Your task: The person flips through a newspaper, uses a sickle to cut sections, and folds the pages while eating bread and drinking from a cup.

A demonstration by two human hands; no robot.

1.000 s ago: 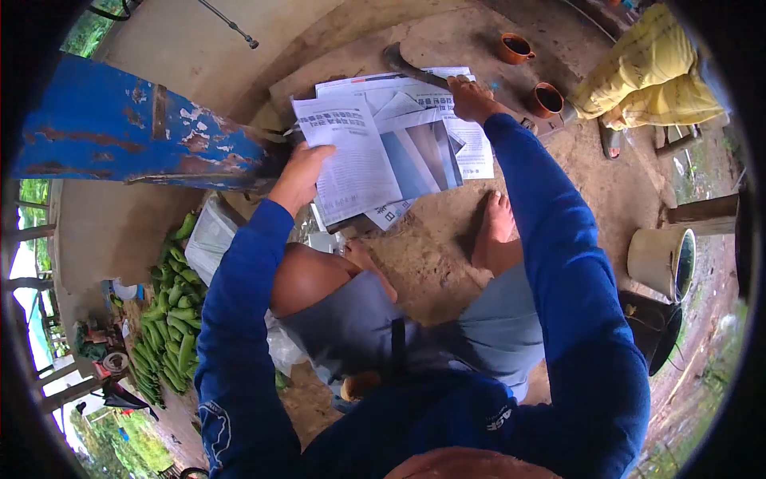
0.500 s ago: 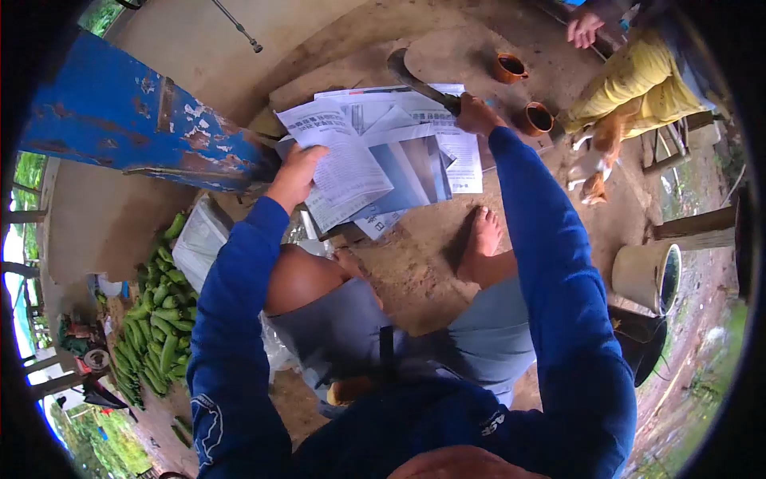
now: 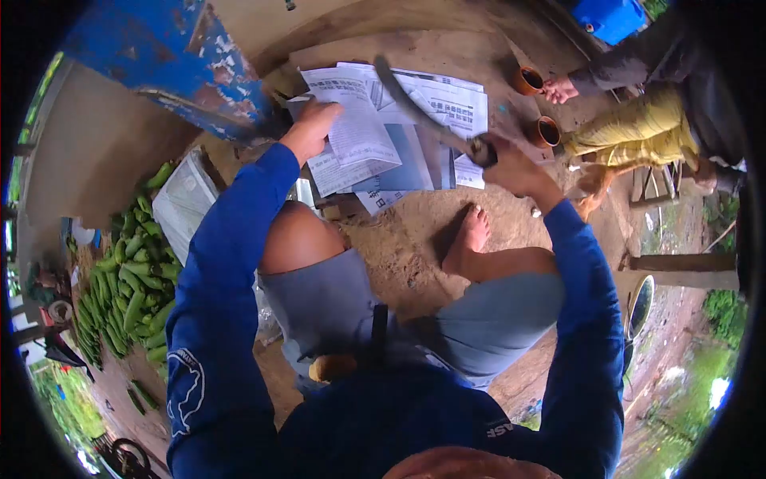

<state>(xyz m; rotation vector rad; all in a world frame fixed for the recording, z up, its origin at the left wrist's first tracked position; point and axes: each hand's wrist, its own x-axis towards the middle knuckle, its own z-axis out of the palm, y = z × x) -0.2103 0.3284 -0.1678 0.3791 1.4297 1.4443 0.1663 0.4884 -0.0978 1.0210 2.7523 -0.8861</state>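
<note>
My left hand (image 3: 316,126) grips the upper left part of a printed paper sheet (image 3: 363,132), its fingers closed on the edge. More newspaper sheets (image 3: 467,108) lie spread beneath it, one with a grey-blue picture. In my right hand (image 3: 511,166), closed round its handle, is a long curved knife (image 3: 415,104). The blade slants up and to the left across the sheets. Both hands are above the ground in front of my bare foot (image 3: 472,239).
Green vegetables (image 3: 132,287) are heaped at the left beside a whitish sack (image 3: 185,203). Two brown cups (image 3: 547,132) stand at the right. Another person's hand (image 3: 561,89) touches the farther cup. An orange-and-white cat (image 3: 590,191) is near that person. A blue peeling beam (image 3: 171,60) crosses the upper left.
My right hand has moved right and nearer to me with the knife. My left hand has lifted slightly with the sheet. The other person's hand has reached the farther cup. The view has shifted.
</note>
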